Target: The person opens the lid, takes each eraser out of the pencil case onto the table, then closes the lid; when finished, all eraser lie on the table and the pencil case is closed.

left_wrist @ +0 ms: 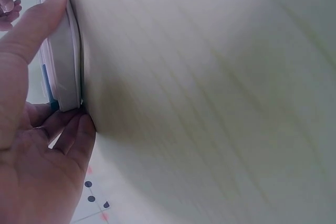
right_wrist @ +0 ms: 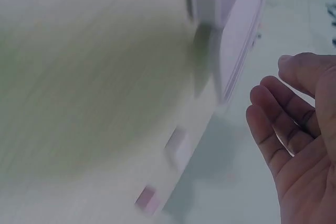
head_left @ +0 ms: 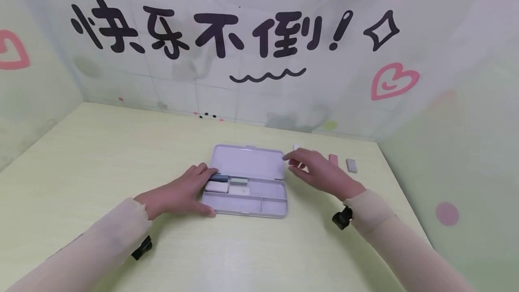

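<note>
A pale lilac pencil case lies on the table with its lid swung back. Its rear compartment holds a dark blue eraser, a white eraser, a grey-green eraser and another white one beside it. My left hand grips the case's left end, thumb at the front edge, fingers at the hinge side. Just right of the lid, my right hand hovers with loosely bent fingers. In the right wrist view, nothing sits between those fingers, and they appear apart from the lid.
Behind and right of my right hand, a pink eraser, a grey eraser and a partly hidden white block lie on the table. A printed cloth wall stands along the back and sides.
</note>
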Demonstrator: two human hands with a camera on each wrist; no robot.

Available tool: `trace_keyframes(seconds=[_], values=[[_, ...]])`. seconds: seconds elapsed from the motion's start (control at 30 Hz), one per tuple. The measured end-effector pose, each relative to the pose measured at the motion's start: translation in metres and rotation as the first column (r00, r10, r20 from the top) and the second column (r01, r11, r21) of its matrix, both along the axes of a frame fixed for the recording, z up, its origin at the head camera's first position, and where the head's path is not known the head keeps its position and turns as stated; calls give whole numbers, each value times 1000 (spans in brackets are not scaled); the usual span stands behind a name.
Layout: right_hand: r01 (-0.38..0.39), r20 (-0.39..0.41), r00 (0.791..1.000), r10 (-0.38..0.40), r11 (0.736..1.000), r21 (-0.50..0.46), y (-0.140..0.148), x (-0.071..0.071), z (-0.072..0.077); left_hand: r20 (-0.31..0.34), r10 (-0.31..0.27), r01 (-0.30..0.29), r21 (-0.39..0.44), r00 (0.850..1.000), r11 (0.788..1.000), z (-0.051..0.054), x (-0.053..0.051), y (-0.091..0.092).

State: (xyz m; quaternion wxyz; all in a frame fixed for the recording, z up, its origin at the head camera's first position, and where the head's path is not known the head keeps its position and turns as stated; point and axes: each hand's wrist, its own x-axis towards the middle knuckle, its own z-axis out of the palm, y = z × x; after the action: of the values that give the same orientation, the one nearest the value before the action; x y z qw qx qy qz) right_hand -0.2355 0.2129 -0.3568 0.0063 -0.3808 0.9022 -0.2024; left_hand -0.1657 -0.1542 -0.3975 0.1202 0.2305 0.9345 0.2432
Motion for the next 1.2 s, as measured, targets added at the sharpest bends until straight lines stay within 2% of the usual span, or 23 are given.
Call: trace_keyframes(seconds=[0.2,0.4,0.57,0.77,0.9,1.2], values=[[-135,-14,990,137,985,104,-42,11,-3,-11,-4,4,4,1000,1000,1,1,-3],[-194,5,981,195,972,136,-70,15,-14,-19,-21,21,2,1000,1000,2,-1,-2],[-219,19,976,219,962,165,-88,17,-17,-17,-25,25,0,1000,1000,2,-2,-2],[-236,-33,968,249,947,218,-100,18,-18,-18,-29,29,0,999,1000,4,-1,-1],[-258,-33,961,275,934,247,-105,18,-18,-17,-26,26,0,1000,1000,5,-1,-1],[-242,-17,965,262,913,327,-110,18,-17,-7,-18,18,-1,1000,1000,1,0,-1]])
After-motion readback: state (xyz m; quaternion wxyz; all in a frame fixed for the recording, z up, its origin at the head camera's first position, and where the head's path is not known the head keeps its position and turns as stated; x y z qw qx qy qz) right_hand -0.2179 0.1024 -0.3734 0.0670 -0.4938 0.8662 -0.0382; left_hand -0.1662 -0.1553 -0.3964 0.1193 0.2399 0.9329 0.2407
